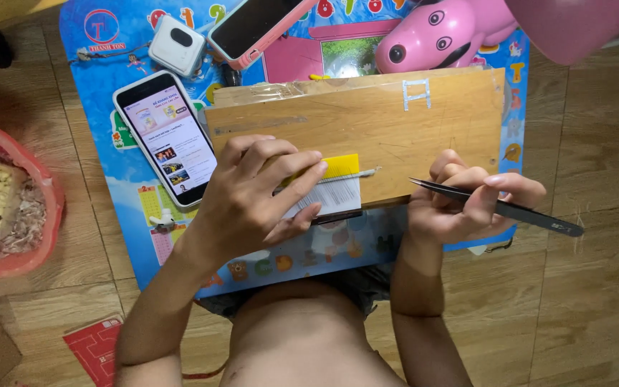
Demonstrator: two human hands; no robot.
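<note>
Left hand [252,197] pressed flat on a yellow-and-white card [334,188], fingers pinching it against the wooden board [367,122] at 6 o'clock edge | right hand [467,201] at 3 o'clock, grip closed round black tweezers [496,206], tips apart from card | work judged early: card held, not yet touched by tweezers.

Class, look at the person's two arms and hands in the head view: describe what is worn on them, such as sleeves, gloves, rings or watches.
Both arms are bare from shoulder to fingertip: no sleeves and no gloves. The left hand and the right hand show no rings on the visible fingers, and neither wrist carries a watch or band. The fingernails are short and look unpainted. No marks or bandages show on either forearm.
</note>
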